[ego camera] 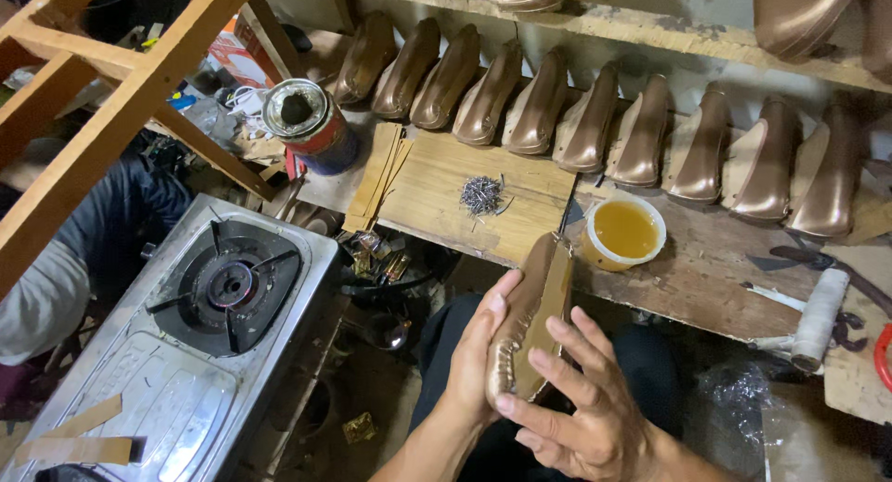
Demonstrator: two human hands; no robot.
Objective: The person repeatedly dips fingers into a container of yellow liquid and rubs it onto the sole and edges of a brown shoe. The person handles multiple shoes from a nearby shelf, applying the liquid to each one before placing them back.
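both hands on one shoe upper [532, 315], held over the lap just in front of the worktop [706, 268] edge. it's a long, narrow bronze piece with a metallic sheen, stretched on a last, sole side up; the flat tan insole face shows and the shiny edge is wrinkled and folded around the toe end nearest the camera.

left hand [476, 352]: grip closed on the shoe's left side, palm cupping it, thumb along the edge. right hand [581, 403]: grip on the shoe too, fingers spread and pressed flat across the toe and right edge.

worktop is rough, stained wood planks. on it, just beyond the shoe's far end: a round white tub of amber glue [623, 231], glossy surface. left of that, a loose pile of small grey nails [481, 194] on a paler board, then a stack of thin tan strips [376, 175] and a dented tin can [311, 127] with dark contents. a white cylindrical roller tool [818, 319] lies at the right.

behind, a row of matching bronze shoes [585, 119] leans upright against the wall, more on the shelf above.

left of the lap: a single-burner gas stove [200, 343], brushed steel, black cast grate, tan strips lying on its front. slanted wooden beams [121, 101] cross the upper left.
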